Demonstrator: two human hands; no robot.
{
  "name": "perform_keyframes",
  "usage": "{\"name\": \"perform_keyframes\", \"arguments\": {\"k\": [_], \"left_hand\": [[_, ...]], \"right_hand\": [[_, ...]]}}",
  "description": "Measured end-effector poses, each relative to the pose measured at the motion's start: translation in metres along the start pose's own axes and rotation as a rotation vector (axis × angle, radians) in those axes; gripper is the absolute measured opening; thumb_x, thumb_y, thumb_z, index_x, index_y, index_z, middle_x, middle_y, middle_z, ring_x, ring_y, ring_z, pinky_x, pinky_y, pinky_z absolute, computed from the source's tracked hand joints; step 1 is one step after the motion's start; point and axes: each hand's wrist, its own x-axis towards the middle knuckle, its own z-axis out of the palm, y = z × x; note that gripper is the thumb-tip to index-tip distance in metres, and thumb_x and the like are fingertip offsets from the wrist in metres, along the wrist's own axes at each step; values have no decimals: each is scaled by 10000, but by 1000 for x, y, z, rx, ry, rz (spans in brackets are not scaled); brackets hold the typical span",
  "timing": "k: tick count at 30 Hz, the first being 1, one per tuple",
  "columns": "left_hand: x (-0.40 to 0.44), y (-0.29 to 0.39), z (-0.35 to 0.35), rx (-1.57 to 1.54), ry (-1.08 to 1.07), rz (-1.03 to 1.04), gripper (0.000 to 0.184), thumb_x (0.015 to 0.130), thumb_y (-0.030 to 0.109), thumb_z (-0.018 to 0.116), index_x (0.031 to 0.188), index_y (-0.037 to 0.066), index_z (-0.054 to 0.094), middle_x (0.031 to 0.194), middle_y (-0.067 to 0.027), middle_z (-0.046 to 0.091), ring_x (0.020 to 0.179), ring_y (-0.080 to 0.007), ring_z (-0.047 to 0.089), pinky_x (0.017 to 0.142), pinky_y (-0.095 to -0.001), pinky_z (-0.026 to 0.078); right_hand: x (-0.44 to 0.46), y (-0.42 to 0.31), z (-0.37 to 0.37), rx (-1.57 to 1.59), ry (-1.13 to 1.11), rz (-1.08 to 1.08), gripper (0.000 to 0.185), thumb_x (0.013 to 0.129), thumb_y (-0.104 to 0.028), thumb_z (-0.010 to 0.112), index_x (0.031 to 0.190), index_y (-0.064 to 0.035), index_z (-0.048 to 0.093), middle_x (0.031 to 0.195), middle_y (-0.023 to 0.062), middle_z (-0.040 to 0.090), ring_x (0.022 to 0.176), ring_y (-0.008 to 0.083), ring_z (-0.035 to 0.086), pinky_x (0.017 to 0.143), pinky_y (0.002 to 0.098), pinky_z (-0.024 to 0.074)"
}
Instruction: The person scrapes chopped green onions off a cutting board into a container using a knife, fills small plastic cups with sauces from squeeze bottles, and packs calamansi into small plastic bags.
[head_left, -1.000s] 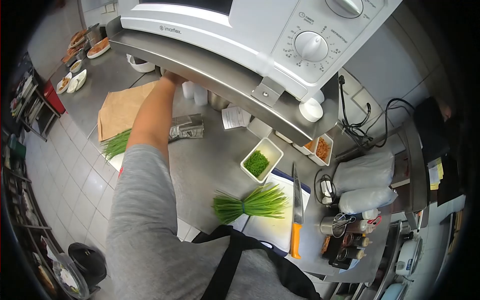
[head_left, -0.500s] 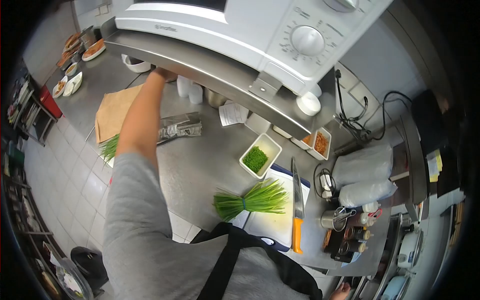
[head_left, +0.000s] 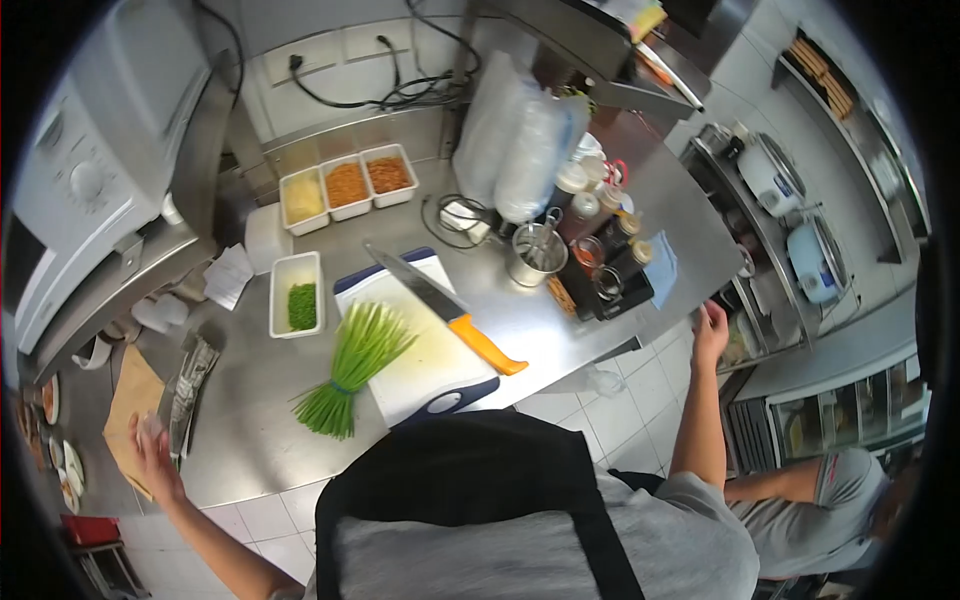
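Note:
My left hand is over the brown paper at the left of the counter. Its fingers are curled round a small pale, translucent thing that I cannot make out. Beside it lies a folded newspaper bundle. My right hand hangs in the air past the counter's right end, holding nothing, its fingers loosely bent and apart. Between my hands, a banded bunch of chives lies partly on the white cutting board. A knife with an orange handle rests across the board. Chopped chives sit in a white tub.
Three tubs of toppings stand by the wall. Plastic bags, a metal pot with a whisk and a black caddy of bottles are at the right. A microwave sits on the left shelf. Another person is at lower right.
My view has swung right. My left hand has come out from under the shelf to above the brown paper. My right hand has risen into fuller view, and another person now shows.

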Motion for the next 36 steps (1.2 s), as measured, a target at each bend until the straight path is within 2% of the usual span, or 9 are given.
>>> {"name": "perform_keyframes", "arguments": {"k": [3,6,7,12,20,24,25,31,36], "left_hand": [[-51,44,36,-296,-13,133,586,970,297,502,1431,15,274,1435,-156,364,1240,-203,441,955,-304,435],[-73,43,22,-632,-367,40,600,988,311,449,1428,-37,235,1463,-175,321,1278,-227,410,960,-316,452],[-97,52,64,-524,9,63,590,982,274,465,1430,-31,231,1466,-184,312,1247,-233,441,956,-314,471],[-156,16,120,-640,-200,-20,683,880,197,637,1419,7,263,1362,-165,415,1151,-258,492,976,-353,471],[-247,13,390,-295,-127,-79,798,640,93,774,1334,66,382,1154,-80,500,1112,-296,533,1022,-401,387],[-265,-4,489,-204,-343,-255,730,617,-70,734,1282,51,455,1123,-29,518,1091,-231,569,856,-293,496],[-266,-7,510,-193,-386,-339,711,590,-76,708,1254,34,477,1170,-45,499,1152,-231,525,928,-307,452],[-244,10,617,241,-524,128,592,631,64,798,1179,133,583,1094,-35,559,1027,-169,529,854,-310,448],[-225,8,677,370,-510,262,572,600,149,815,1132,140,607,1078,-50,574,973,-205,540,853,-324,446]], "right_hand": [[24,-22,32,-36,-72,-88,171,876,-210,649,987,-80,642,814,-15,607,723,72,554,607,229,473],[53,-54,67,204,-213,-63,154,851,-145,675,949,-28,651,837,23,641,739,92,601,641,244,506],[68,-56,79,306,-288,-45,160,851,-135,671,961,-21,649,850,28,643,759,96,606,663,241,508],[135,-71,142,270,-726,-82,290,798,-50,685,1082,-19,637,968,44,653,859,131,605,772,277,511],[175,-58,243,13,-1409,-397,548,679,-71,790,1182,-29,578,1126,52,627,999,154,571,901,306,463],[158,-59,254,123,-1455,-406,642,637,-117,845,1204,-28,557,1132,52,625,1022,152,565,914,312,452],[155,-60,254,186,-1443,-388,682,623,-135,861,1219,-35,546,1130,50,625,1005,148,571,910,309,455],[166,-70,238,469,-1412,-235,708,691,-128,803,1286,-7,440,1153,112,596,1057,192,572,913,333,465],[169,-121,195,339,-1289,-673,654,666,-168,807,1232,-40,506,1114,98,610,1022,202,596,878,336,474]]}}
